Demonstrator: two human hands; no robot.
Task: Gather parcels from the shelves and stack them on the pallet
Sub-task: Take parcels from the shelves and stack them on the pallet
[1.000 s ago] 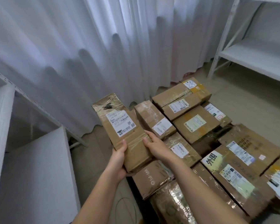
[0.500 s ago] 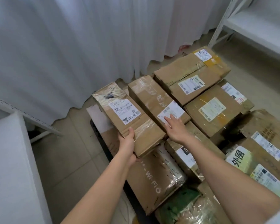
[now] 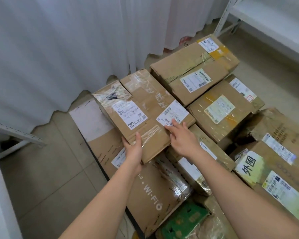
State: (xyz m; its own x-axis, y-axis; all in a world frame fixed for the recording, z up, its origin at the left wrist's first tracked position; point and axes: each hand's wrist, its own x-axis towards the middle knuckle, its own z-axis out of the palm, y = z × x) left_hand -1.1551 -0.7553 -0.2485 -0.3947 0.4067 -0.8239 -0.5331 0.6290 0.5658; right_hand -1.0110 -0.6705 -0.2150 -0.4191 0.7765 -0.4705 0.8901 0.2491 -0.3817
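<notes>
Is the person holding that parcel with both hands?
No, only the left hand grips the parcel; the right hand lies open beside it.

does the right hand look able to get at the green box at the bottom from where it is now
Probably yes. The right hand is free, fingers spread over the label of a parcel, holding nothing. The green box lies uncovered near the body, below that forearm, so pulling the arm back should reach it.

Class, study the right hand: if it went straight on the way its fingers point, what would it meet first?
The right hand seems to be already at the white shipping label on the taped parcel; whether they touch is unclear.
</notes>
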